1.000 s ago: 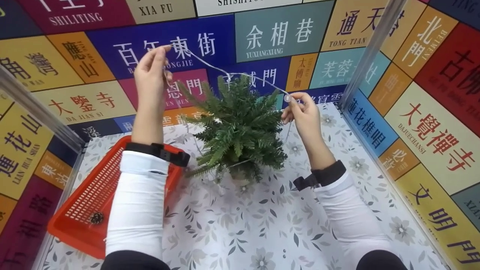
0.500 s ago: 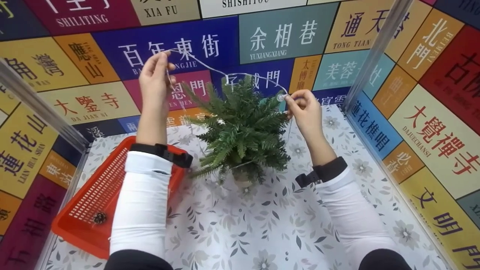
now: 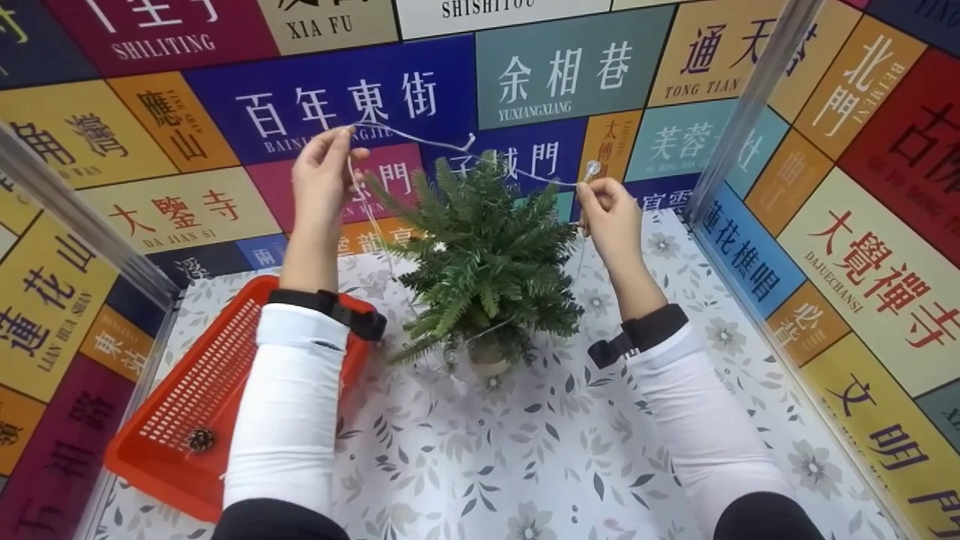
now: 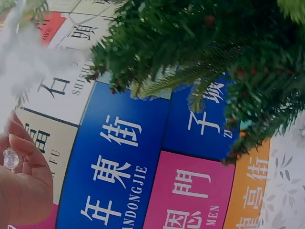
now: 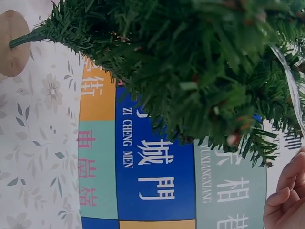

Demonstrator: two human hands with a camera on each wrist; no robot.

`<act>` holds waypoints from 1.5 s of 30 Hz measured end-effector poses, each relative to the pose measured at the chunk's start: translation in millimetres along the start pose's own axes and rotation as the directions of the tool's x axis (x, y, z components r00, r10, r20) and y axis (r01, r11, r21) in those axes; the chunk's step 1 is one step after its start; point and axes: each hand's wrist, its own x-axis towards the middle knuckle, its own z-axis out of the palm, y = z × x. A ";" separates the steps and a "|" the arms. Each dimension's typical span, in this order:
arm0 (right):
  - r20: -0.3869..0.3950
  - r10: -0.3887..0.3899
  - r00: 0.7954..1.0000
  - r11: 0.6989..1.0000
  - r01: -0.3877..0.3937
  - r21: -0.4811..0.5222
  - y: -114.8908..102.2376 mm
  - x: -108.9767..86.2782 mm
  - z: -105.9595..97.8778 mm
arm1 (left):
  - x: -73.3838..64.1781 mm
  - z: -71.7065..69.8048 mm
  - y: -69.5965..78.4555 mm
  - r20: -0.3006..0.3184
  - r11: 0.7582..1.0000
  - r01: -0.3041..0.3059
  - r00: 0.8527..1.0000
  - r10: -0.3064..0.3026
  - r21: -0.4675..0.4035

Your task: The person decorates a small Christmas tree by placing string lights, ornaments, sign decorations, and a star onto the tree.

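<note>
A small artificial Christmas tree (image 3: 484, 262) stands upright on a round wooden base (image 5: 12, 52). Above and behind it runs a thin, clear string of lights (image 3: 424, 140), stretched between both hands. My left hand (image 3: 319, 172) pinches the string up at the left; a loose length drops from its fingers behind the tree's left side. At the tree's upper right, my right hand (image 3: 611, 217) pinches the string between thumb and index finger. A clear bulb (image 3: 592, 168) sticks up by those fingertips. Another clear bulb (image 4: 10, 158) shows at the left hand in the left wrist view. More string crosses the lower branches.
A red plastic basket (image 3: 161, 480) with a pine cone (image 3: 200, 439) in it sits to the left, partly under the left forearm. The table carries a flowered white cloth (image 3: 540, 450). Walls covered in coloured sign panels (image 3: 570, 75) close off the back and both sides.
My left hand has come down and a little to the right, lowering its end of the string. The bulb by my right fingertips has turned from beside them to above. The tree stays put.
</note>
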 end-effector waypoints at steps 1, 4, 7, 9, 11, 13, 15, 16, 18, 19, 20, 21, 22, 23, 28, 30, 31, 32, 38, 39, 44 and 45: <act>0.006 0.015 1.000 1.000 -0.015 0.008 2.1 0.8 0.7 | 0.5 -2.0 -2.5 0.000 1.000 0.017 1.000 -0.017 0.022; 0.033 0.074 0.997 0.997 -0.074 0.020 7.7 2.3 2.6 | 2.3 -7.9 -11.0 -0.001 0.994 0.060 0.998 -0.060 0.088; 0.055 0.130 0.990 0.991 -0.131 0.015 11.9 2.0 4.1 | 4.1 -12.3 -21.3 -0.012 0.986 0.092 0.996 -0.091 0.142; 0.057 0.167 0.984 0.986 -0.167 -0.006 14.4 1.6 4.3 | 5.4 -14.6 -29.7 -0.034 0.980 0.106 0.994 -0.102 0.170; 0.050 0.196 0.979 0.981 -0.196 -0.012 15.9 1.1 3.8 | 6.1 -17.0 -37.4 -0.048 0.974 0.119 0.993 -0.112 0.191; 0.038 0.214 0.976 0.977 -0.214 0.004 16.4 0.8 3.4 | 6.3 -19.2 -44.0 -0.061 0.969 0.128 0.991 -0.117 0.211; 0.025 0.211 0.977 0.977 -0.212 0.032 16.1 0.9 4.0 | 5.7 -20.7 -48.1 -0.064 0.971 0.130 0.991 -0.119 0.200; 0.018 0.209 0.978 0.977 -0.210 0.046 15.4 0.8 4.3 | 5.3 -21.2 -49.2 -0.063 0.973 0.131 0.991 -0.122 0.190; 0.002 0.205 0.979 0.977 -0.204 0.064 14.4 1.3 5.0 | 5.0 -20.8 -50.4 -0.064 0.975 0.125 0.991 -0.115 0.185; -0.006 0.205 0.979 0.977 -0.204 0.065 14.2 1.8 5.2 | 4.7 -19.9 -50.6 -0.066 0.975 0.120 0.992 -0.110 0.189; -0.014 0.209 0.978 0.976 -0.208 0.058 14.3 2.3 5.0 | 4.5 -18.7 -50.5 -0.066 0.974 0.118 0.992 -0.108 0.192; -0.022 0.217 0.976 0.975 -0.215 0.051 14.9 3.2 4.7 | 4.3 -17.5 -50.6 -0.063 0.972 0.115 0.993 -0.104 0.206; -0.026 0.229 0.973 0.973 -0.228 0.042 15.8 4.0 4.1 | 4.1 -16.4 -50.5 -0.055 0.969 0.111 0.993 -0.102 0.221; -0.026 0.240 0.970 0.970 -0.239 0.041 17.4 4.8 3.5 | 3.8 -15.3 -50.7 -0.048 0.964 0.107 0.994 -0.099 0.242; 0.049 0.308 0.950 0.949 -0.310 0.063 29.3 6.4 1.8 | 1.0 -17.0 -53.6 0.005 0.932 0.101 0.994 -0.109 0.347; 0.105 0.325 0.940 0.942 -0.332 0.053 34.2 4.7 2.8 | -1.3 -21.1 -55.6 0.017 0.919 0.106 0.992 -0.122 0.380; 0.132 0.333 0.934 0.939 -0.340 0.039 36.4 3.3 3.7 | -2.7 -23.5 -56.5 0.022 0.915 0.112 0.991 -0.131 0.386; 0.154 0.339 0.928 0.938 -0.346 0.023 38.4 1.9 4.7 | -4.3 -25.9 -57.3 0.027 0.911 0.117 0.990 -0.139 0.396; 0.253 0.317 0.914 0.949 -0.302 -0.096 46.4 -4.5 6.9 | -12.7 -37.2 -59.8 0.055 0.935 0.152 0.982 -0.179 0.321; 0.264 0.311 0.913 0.950 -0.292 -0.109 46.9 -5.4 6.1 | -13.5 -38.5 -60.4 0.058 0.940 0.156 0.982 -0.182 0.303; 0.262 0.316 0.912 0.948 -0.289 -0.135 45.8 -11.5 -0.3 | -16.8 -42.9 -65.5 0.083 0.953 0.181 0.975 -0.207 0.242; 0.253 0.311 0.916 0.949 -0.284 -0.138 45.2 -13.6 -1.8 | -17.3 -43.4 -66.6 0.089 0.954 0.183 0.974 -0.209 0.238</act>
